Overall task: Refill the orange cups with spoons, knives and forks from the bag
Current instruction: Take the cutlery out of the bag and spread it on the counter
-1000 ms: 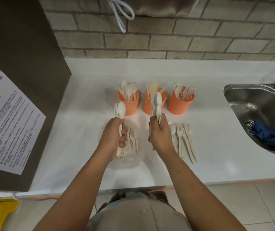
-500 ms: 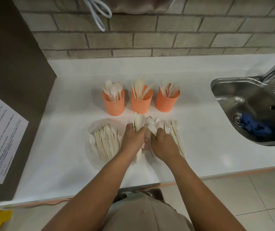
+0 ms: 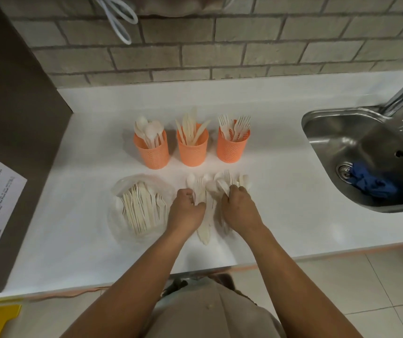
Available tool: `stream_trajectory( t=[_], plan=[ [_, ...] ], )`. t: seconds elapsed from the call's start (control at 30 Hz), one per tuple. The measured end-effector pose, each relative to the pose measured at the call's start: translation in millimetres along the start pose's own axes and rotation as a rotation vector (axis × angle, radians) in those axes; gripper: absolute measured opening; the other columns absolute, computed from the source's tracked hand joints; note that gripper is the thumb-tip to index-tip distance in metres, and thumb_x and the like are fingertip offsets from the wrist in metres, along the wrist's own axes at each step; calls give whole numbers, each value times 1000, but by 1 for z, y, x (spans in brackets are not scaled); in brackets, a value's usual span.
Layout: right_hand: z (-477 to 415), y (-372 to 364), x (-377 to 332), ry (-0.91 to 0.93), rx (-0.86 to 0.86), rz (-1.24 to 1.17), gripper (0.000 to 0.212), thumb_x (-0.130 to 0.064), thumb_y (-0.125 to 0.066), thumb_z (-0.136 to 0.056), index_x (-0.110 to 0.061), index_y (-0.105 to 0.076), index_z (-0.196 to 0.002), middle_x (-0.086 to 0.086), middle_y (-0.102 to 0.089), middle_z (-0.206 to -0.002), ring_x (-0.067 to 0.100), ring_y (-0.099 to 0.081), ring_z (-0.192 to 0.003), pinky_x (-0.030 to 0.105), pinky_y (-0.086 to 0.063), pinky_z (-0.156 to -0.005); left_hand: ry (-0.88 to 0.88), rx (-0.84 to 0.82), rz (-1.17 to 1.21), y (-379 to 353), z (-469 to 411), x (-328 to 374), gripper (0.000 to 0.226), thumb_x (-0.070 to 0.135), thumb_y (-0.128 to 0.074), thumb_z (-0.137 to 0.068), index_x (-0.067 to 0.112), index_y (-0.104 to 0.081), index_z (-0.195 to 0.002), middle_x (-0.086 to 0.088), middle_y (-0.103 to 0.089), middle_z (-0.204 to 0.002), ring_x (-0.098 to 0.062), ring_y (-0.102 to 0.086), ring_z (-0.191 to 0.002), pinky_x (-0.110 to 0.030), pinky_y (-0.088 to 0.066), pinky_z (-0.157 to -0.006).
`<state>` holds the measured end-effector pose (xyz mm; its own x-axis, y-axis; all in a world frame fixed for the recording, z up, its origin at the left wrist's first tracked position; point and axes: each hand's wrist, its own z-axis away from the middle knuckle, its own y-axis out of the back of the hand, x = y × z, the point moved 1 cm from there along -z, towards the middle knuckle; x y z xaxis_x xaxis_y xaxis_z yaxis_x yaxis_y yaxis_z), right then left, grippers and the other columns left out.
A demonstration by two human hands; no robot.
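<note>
Sorting loose cutlery (image 3: pixel 203 234) on the counter (image 3: pixel 281 203) before the orange cups (image 3: pixel 192 153), the left hand (image 3: pixel 187 211) grips several pieces, the right hand (image 3: pixel 240 209) pinches others; such mixed handfuls could drop forks among spoons. The bag (image 3: pixel 120 189) lies just left.

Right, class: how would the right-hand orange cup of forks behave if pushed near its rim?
Probably tips rather than slides: the orange cup is tall and narrow, with forks standing above its rim. Likely light, since the wall looks like perforated plastic.
</note>
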<state>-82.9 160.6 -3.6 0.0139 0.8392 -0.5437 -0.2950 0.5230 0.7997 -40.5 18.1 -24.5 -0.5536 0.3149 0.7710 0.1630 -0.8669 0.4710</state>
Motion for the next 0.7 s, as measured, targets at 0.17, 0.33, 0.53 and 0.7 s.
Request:
stream_trajectory(
  t=[0.17,0.33,0.53,0.7],
  plan=[
    [-8,8,8,10,16,-69,14,-14,-39,-104,-6,-50,-98,17,-60,-107,38,-62,-93,45,-51,-77,-68,66,-104,-7,0,1,62,21,-66,-91,23,-42,-148,-5,-49,-143,-24,-58,-123,-27,-40,-91],
    [-19,18,11,0,-81,-249,26,-17,-39,-108,3,-55,-115,19,-62,-115,32,-59,-100,30,-38,-78,-120,92,-188,-19,2,-4,68,18,-74,-86,22,-43,-147,-5,-50,-131,-22,-64,-99,-27,-49,-85],
    [-28,28,17,-54,-196,-374,29,-27,-36,-105,-8,-57,-108,10,-63,-110,27,-60,-96,35,-45,-80,-123,133,-100,-26,4,-2,66,14,-76,-86,19,-45,-144,2,-64,-112,-18,-67,-94,-31,-55,-84],
    [-29,38,20,-43,-191,-390,27,-28,-37,-106,-15,-48,-85,2,-54,-90,21,-53,-81,33,-39,-70,-106,199,-3,-26,5,2,61,7,-73,-88,18,-47,-143,7,-65,-100,-4,-61,-81,-1,-41,-61]
  ],
)
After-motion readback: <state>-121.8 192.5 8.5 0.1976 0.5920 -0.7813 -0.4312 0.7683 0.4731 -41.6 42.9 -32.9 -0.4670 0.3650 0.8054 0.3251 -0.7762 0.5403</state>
